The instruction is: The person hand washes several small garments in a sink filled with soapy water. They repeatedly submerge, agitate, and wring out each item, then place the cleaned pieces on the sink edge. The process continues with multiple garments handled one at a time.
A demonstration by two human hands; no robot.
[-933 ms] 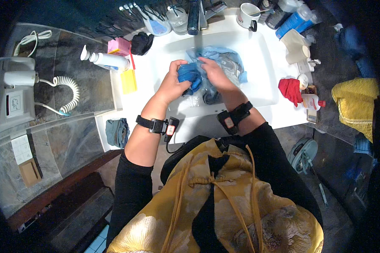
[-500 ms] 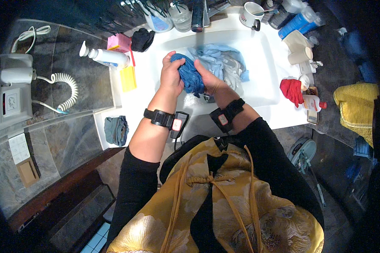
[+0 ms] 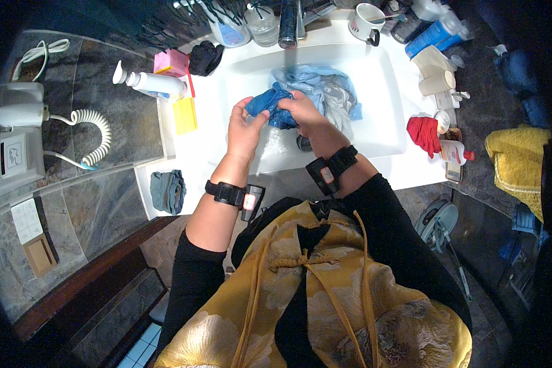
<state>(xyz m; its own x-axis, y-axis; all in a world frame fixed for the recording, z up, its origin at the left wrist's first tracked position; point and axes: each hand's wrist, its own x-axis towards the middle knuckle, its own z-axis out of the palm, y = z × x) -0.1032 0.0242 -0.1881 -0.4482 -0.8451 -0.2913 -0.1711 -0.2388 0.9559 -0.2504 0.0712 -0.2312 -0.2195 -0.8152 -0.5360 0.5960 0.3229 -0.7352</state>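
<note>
Because the blue cloth (image 3: 266,102) seemed soft and slippery, your left hand (image 3: 244,127) and right hand (image 3: 305,111) held its sides, likely the best spots.

I record a grey, mottled stone-look tiled wall (image 3: 98,73) on my left, a white countertop (image 3: 193,156) under bright light, a reddish-brown band (image 3: 86,282) at lower left, pale blue tiles (image 3: 144,346) below it, and deep shadow toward the right.
</note>
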